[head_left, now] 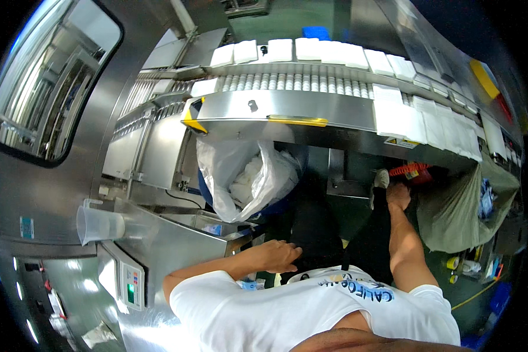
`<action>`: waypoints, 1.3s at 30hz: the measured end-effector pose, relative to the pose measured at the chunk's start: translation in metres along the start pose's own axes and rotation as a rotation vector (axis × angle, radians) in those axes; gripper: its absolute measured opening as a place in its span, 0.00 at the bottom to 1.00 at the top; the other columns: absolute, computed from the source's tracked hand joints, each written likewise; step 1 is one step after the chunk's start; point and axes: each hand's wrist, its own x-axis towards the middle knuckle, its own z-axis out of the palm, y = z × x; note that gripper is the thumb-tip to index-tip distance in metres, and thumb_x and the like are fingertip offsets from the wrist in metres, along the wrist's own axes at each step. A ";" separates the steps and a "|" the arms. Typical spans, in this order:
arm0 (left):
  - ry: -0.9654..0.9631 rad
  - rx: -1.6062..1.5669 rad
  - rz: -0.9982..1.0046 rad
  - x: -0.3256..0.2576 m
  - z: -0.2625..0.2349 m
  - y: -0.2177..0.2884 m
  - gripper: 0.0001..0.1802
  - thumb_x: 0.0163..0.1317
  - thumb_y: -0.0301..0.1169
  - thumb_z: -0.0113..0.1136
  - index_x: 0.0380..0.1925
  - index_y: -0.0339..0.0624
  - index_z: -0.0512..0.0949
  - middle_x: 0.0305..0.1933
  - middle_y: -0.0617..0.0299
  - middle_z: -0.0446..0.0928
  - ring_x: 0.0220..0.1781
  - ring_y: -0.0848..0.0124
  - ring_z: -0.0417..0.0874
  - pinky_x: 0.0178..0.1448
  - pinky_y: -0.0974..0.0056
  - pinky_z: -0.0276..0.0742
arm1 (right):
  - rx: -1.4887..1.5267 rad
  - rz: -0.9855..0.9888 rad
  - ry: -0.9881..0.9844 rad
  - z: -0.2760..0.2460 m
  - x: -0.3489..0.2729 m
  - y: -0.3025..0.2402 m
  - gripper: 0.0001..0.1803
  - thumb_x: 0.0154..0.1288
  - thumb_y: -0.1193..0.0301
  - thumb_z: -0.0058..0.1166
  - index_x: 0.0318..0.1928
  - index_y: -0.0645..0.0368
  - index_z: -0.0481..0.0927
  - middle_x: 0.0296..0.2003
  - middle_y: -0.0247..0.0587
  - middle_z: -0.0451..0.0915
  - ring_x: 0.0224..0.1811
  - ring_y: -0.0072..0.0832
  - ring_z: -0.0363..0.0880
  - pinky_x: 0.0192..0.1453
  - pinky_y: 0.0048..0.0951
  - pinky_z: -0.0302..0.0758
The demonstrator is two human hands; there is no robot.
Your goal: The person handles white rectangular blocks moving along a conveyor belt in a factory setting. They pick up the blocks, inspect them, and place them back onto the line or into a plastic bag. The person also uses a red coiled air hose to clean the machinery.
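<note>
My left hand lies over my dark-trousered lap at the corner of the steel bench, its fingers loosely curled, with nothing seen in them. Lower down between the machine and me, my right hand reaches forward and down beside my shoe. Just past its fingers is a red coiled hose; the fingertips are hidden, and whether they touch it I cannot make out. In front of my left hand stands a dark blue bin lined with a white plastic bag, holding crumpled white material.
Stacks of white folded pads line a roller conveyor behind a steel guard. More white pads sit at right, above a hanging green cloth bag. On the left bench are a plastic jug and a scale.
</note>
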 end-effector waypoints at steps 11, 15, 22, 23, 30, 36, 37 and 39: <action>-0.048 0.015 -0.030 0.004 -0.012 0.000 0.36 0.71 0.52 0.62 0.65 0.33 0.73 0.54 0.36 0.83 0.56 0.42 0.87 0.57 0.48 0.84 | -0.031 -0.021 -0.120 0.016 0.015 -0.006 0.19 0.76 0.58 0.52 0.52 0.53 0.90 0.52 0.43 0.89 0.57 0.43 0.86 0.55 0.44 0.82; -0.130 0.070 -0.088 0.007 -0.019 0.000 0.38 0.71 0.53 0.62 0.69 0.34 0.71 0.60 0.36 0.82 0.61 0.44 0.85 0.61 0.51 0.84 | 0.025 -0.014 -0.086 0.022 0.022 -0.012 0.19 0.75 0.60 0.52 0.54 0.56 0.89 0.55 0.43 0.88 0.64 0.44 0.81 0.60 0.44 0.79; -0.121 -0.149 -0.233 0.017 -0.029 -0.010 0.39 0.71 0.55 0.61 0.70 0.34 0.71 0.64 0.38 0.81 0.65 0.46 0.83 0.66 0.52 0.81 | 0.034 -0.032 -0.073 0.029 0.036 -0.015 0.20 0.75 0.60 0.50 0.55 0.57 0.88 0.56 0.46 0.87 0.65 0.44 0.78 0.61 0.44 0.79; -0.107 -0.155 -0.255 0.017 -0.027 -0.014 0.39 0.72 0.55 0.61 0.70 0.34 0.71 0.63 0.38 0.81 0.65 0.46 0.83 0.66 0.52 0.81 | 0.036 -0.033 -0.087 0.029 0.036 -0.014 0.20 0.75 0.60 0.50 0.55 0.57 0.88 0.56 0.46 0.87 0.65 0.43 0.78 0.61 0.44 0.79; 0.011 0.099 -0.315 0.030 -0.008 -0.067 0.37 0.71 0.54 0.64 0.63 0.30 0.73 0.49 0.41 0.86 0.45 0.47 0.90 0.47 0.49 0.86 | -0.018 -0.015 -0.051 0.016 0.021 -0.005 0.17 0.74 0.62 0.51 0.51 0.50 0.91 0.56 0.45 0.87 0.63 0.44 0.77 0.64 0.52 0.73; 0.124 0.055 -0.455 0.054 -0.014 -0.069 0.36 0.71 0.53 0.64 0.64 0.31 0.73 0.50 0.42 0.86 0.47 0.48 0.89 0.50 0.50 0.85 | 0.112 -0.075 -0.099 0.011 0.014 0.008 0.20 0.71 0.61 0.52 0.56 0.54 0.89 0.63 0.47 0.82 0.71 0.50 0.71 0.67 0.69 0.69; 0.129 0.070 -0.469 0.057 -0.018 -0.064 0.36 0.71 0.53 0.64 0.64 0.31 0.73 0.50 0.42 0.86 0.48 0.48 0.89 0.50 0.50 0.85 | 0.057 -0.110 -0.116 0.011 0.014 0.010 0.20 0.71 0.63 0.53 0.57 0.52 0.89 0.60 0.50 0.84 0.66 0.56 0.73 0.67 0.72 0.71; 0.141 0.090 -0.490 0.059 -0.024 -0.052 0.36 0.71 0.52 0.64 0.64 0.31 0.72 0.51 0.42 0.86 0.48 0.49 0.89 0.51 0.50 0.84 | 0.075 -0.085 -0.028 0.011 0.010 0.013 0.20 0.70 0.63 0.54 0.57 0.53 0.89 0.60 0.51 0.83 0.65 0.57 0.73 0.67 0.73 0.71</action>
